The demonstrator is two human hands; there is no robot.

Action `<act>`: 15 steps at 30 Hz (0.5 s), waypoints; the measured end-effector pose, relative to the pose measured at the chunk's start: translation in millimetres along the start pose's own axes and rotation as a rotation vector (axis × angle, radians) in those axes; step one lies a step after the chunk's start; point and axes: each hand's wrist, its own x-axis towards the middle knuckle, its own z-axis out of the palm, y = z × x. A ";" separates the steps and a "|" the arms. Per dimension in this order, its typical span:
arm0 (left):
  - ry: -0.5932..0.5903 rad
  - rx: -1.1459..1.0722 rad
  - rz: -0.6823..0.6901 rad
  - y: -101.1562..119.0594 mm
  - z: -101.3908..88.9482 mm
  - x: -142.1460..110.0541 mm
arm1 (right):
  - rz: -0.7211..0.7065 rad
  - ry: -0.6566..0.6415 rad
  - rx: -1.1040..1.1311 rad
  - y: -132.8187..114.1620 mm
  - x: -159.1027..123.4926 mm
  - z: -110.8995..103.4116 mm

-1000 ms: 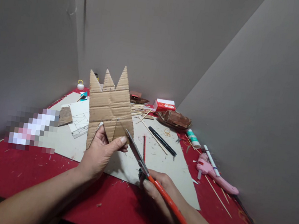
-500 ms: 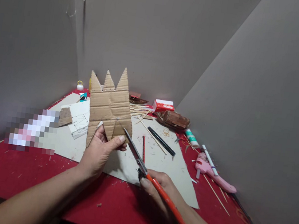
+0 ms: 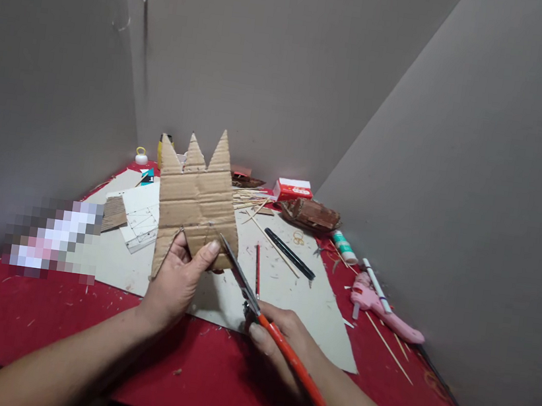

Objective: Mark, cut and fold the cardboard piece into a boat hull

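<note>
My left hand (image 3: 176, 277) grips the lower edge of a piece of corrugated cardboard (image 3: 196, 196), its thumb lying on the front face. The piece stands upright, with three pointed spikes along its top and a notch cut into the bottom left. Closed round the orange handle of a pair of scissors (image 3: 274, 330) is my right hand (image 3: 277, 340). The blades point up and left, and their tip reaches the cardboard's lower right part, just right of my left thumb. Some right-hand fingers are hidden behind the handle.
On the red table (image 3: 59, 328) lies a pale board (image 3: 320, 316) with a black pen (image 3: 289, 253), a red pencil (image 3: 257, 269) and thin sticks. A brown model boat (image 3: 310, 215), a glue stick (image 3: 344, 246) and a pink glue gun (image 3: 386, 313) are on the right. Drawn paper (image 3: 141, 226) lies left.
The whole view has shifted slightly. My left thumb now sits a little further left on the cardboard, close to the scissors' tip. Both hands keep hold of the same things.
</note>
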 end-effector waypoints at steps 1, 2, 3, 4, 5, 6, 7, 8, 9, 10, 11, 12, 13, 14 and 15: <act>-0.004 -0.003 -0.005 0.1 0.1 -0.1 | -0.002 0.003 -0.006 -0.3 -0.3 -0.3; -0.009 -0.006 -0.009 0.2 0.0 0.0 | -0.003 0.007 -0.008 -0.4 -0.6 -0.4; -0.013 -0.011 -0.012 0.2 -0.3 0.1 | 0.000 0.009 -0.002 -0.3 -0.9 -0.4; -0.016 -0.016 -0.017 0.2 -0.6 0.3 | 0.005 0.007 0.010 -0.2 -1.1 -0.1; -0.019 -0.020 -0.023 0.1 -0.9 0.4 | 0.009 0.004 0.027 -0.4 -1.3 0.2; -0.021 -0.022 -0.029 0.1 -1.1 0.4 | 0.013 0.004 0.047 -0.9 -1.3 0.6; -0.023 -0.022 -0.031 0.1 -1.2 0.4 | 0.015 0.003 0.070 -1.7 -1.2 1.0; -0.025 -0.022 -0.031 0.1 -1.2 0.3 | 0.016 0.000 0.094 -2.9 -1.1 1.4; -0.029 -0.022 -0.029 0.1 -1.0 0.2 | 0.020 -0.001 0.116 -4.3 -0.9 1.9; -0.032 -0.025 -0.025 0.2 -0.9 0.2 | 0.023 0.002 0.134 -5.7 -0.9 2.4; -0.035 -0.027 -0.022 0.4 -0.7 0.1 | 0.029 0.008 0.151 -7.0 -0.9 3.1; -0.036 -0.030 -0.022 0.6 -0.5 0.1 | 0.034 0.011 0.166 -8.1 -1.0 3.8; -0.036 -0.032 -0.023 0.9 -0.4 0.2 | 0.043 0.016 0.181 -9.0 -1.2 4.6; -0.034 -0.032 -0.024 1.3 -0.2 0.2 | 0.053 0.020 0.196 -9.7 -1.3 5.4; -0.030 -0.031 -0.023 1.7 -0.1 0.1 | 0.062 0.020 0.214 -10.1 -1.4 6.1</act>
